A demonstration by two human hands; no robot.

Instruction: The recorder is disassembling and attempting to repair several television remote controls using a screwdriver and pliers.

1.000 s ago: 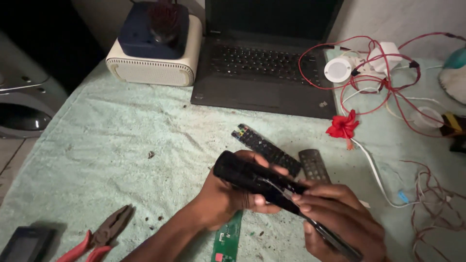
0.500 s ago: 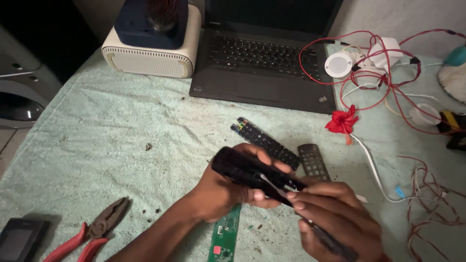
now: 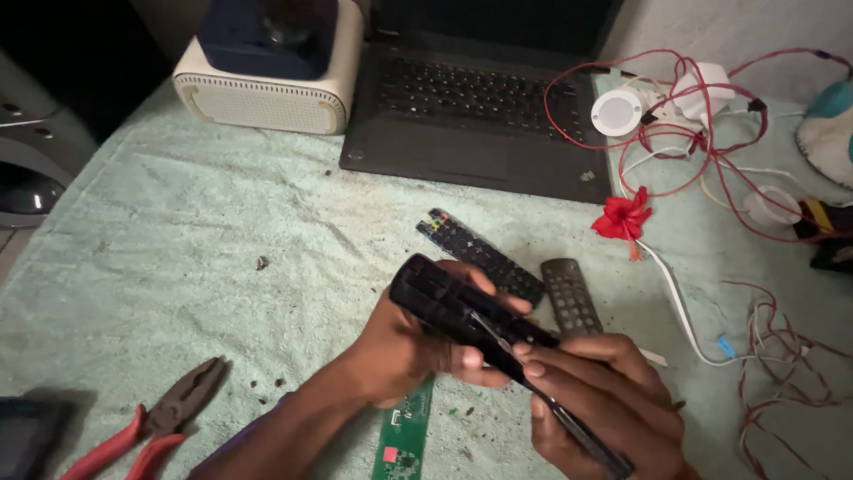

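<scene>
At lower centre, the left hand [image 3: 400, 351] is gripping a black casing [image 3: 462, 316] tightly; the right hand [image 3: 604, 400], closed around a thin tool [image 3: 569, 422], is prying its seam. Best levering gently, casing steady.

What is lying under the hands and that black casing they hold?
A green circuit board lies on the pale cloth beneath the left hand and black casing. Its upper end is covered by the hand, so its full length cannot be seen.

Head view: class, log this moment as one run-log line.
left hand: grips black remote shell | right hand: holds thin tool against shell | below: green circuit board | table: two keypads, pliers
</scene>
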